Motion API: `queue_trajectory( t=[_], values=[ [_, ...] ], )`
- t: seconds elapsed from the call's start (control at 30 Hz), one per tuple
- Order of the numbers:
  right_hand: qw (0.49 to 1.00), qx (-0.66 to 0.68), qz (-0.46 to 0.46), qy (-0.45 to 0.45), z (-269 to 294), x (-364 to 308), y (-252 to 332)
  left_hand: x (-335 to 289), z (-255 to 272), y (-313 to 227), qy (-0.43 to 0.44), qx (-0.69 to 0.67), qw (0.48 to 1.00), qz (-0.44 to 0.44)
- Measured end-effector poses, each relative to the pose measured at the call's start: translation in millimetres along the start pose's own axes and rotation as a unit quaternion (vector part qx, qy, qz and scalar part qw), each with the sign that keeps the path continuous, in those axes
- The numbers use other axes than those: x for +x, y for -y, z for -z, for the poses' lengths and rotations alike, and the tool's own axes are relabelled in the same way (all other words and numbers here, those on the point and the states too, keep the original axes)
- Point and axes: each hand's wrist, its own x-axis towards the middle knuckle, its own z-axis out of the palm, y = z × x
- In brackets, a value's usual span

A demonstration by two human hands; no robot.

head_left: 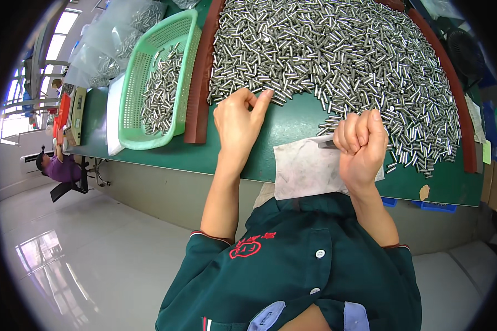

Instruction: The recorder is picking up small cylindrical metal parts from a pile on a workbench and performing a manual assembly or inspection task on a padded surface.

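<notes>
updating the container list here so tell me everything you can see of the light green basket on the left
The light green basket looks like plastic: oblong, round-cornered, with a smooth rim and walls pierced by many small holes. It stands upright on the green tabletop, beside the reddish-brown rail; whether they touch is unclear. Cylindrical metal pins lie loosely piled inside, below the rim. Neither the left hand nor the right hand touches it.
</notes>
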Motion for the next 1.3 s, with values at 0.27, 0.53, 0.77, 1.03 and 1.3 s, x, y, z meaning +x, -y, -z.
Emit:
queue_trajectory(
  t=[0.27, 0.53, 0.77, 1.03, 1.3],
  values=[
    [1.000, 0.006, -0.004, 0.004, 0, -2, 1, 5, -1, 4, 0.026, 0.066, 0.997, -0.008],
    [1.000, 0.011, -0.002, 0.006, 1, -1, 1, 3, 3, 5, 0.021, 0.116, 0.979, -0.168],
    [1.000, 0.014, 0.000, 0.007, 2, -1, 1, 12, 2, 7, 0.051, 0.197, 0.956, -0.209],
    [1.000, 0.006, -0.003, 0.001, 2, -2, 3, 10, 6, 5, 0.096, -0.154, 0.977, -0.109],
    [1.000, 0.006, 0.001, 0.008, 2, -2, 1, -2, -1, 15, 0.048, -0.350, 0.931, -0.091]
  ],
)
